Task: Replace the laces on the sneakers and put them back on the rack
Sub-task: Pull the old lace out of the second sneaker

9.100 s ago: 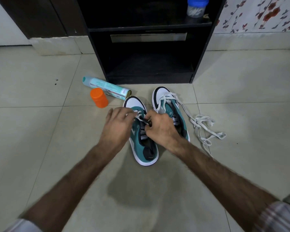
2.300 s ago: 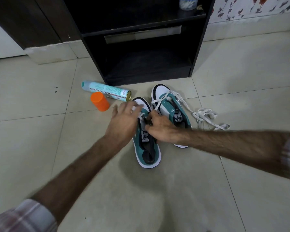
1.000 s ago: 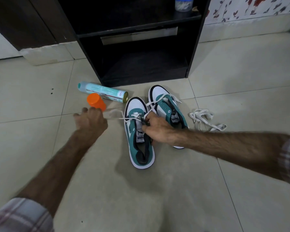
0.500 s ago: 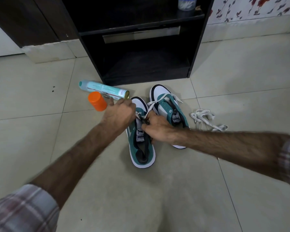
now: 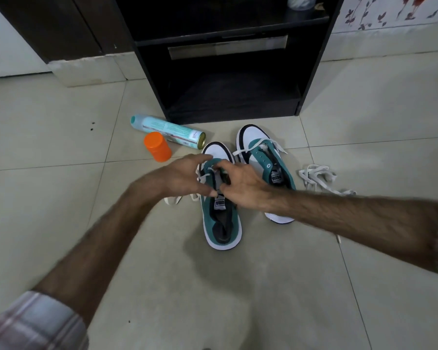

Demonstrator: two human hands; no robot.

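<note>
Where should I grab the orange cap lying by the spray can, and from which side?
Grip the orange cap across its round side wall, coming from above and from its left, probably. It stands apart on the floor, but the spray can lies close behind it and the left hand works at the near sneaker to its right, so the left side is freest.

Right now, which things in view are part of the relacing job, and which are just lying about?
Part of the job:
- left sneaker, under both hands
- right sneaker
- loose lace pile
- black rack
- left hand, right hand

Lying about:
- spray can, on its side
- orange cap
- jar on the shelf
</note>
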